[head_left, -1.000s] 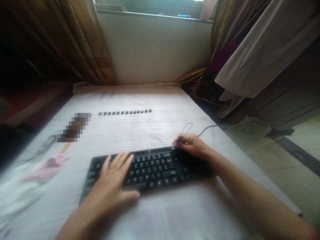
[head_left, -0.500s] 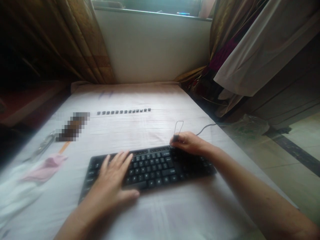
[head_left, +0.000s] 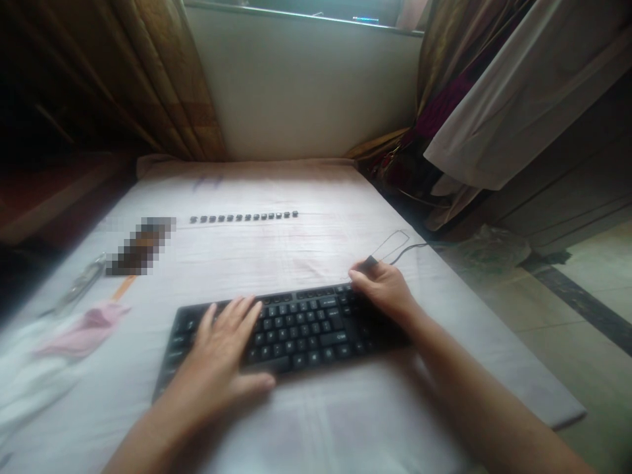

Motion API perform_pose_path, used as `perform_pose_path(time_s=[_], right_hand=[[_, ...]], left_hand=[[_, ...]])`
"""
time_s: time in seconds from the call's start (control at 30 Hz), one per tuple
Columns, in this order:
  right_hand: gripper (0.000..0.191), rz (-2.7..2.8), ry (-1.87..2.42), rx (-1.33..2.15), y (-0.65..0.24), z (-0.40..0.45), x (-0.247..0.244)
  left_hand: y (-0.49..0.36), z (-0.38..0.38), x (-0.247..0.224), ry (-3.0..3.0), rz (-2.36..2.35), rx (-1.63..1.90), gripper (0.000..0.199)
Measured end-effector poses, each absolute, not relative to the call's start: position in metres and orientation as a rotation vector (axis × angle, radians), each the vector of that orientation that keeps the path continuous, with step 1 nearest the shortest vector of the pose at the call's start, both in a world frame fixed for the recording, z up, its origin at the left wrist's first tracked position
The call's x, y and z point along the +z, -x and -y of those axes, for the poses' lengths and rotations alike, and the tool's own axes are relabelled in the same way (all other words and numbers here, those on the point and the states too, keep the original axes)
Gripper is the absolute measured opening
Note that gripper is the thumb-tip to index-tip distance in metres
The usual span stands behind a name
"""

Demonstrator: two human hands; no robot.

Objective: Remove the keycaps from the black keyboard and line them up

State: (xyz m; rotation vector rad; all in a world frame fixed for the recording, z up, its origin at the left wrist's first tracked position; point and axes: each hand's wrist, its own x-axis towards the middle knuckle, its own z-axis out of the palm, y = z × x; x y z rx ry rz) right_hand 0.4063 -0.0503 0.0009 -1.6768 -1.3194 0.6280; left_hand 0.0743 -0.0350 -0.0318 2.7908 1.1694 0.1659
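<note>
A black keyboard [head_left: 311, 329] lies at a slight slant on the white cloth. My left hand [head_left: 222, 349] rests over its left part with the fingers spread. Beyond the top right of the keyboard, my right hand [head_left: 390, 293] pinches the black handle of a wire keycap puller [head_left: 368, 263]. One thin wire loop of the puller points away to the upper right. Farther back, small black keycaps [head_left: 245, 217] stand in a straight row. My right hand and forearm hide part of the keyboard's right end.
To the left on the white cloth [head_left: 316, 421] are a blurred-out dark item [head_left: 141, 247], a clear packet [head_left: 83, 280] and a pink cloth [head_left: 86, 329]. A cable [head_left: 407, 249] runs off the right edge. Curtains [head_left: 162, 79] and a hanging white cloth [head_left: 498, 112] flank the far wall.
My right hand has shifted a little to the right, and the puller has tipped over from upright toward the right. My left hand stays in place on the keyboard.
</note>
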Motion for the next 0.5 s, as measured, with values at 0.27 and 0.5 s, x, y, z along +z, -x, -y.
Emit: perform_pose_path(time_s=[0.27, 0.5], right_hand=[[0.015, 1.374, 1.732, 0.531, -0.393, 0.058, -0.003], [0.017, 1.488, 1.814, 0.423, -0.399, 0.053, -0.007]], left_hand=[[-0.074, 0.034, -0.034, -2.783, -1.164, 0.176, 0.103], [-0.074, 0.036, -0.033, -2.787, -1.164, 0.194, 0.103]])
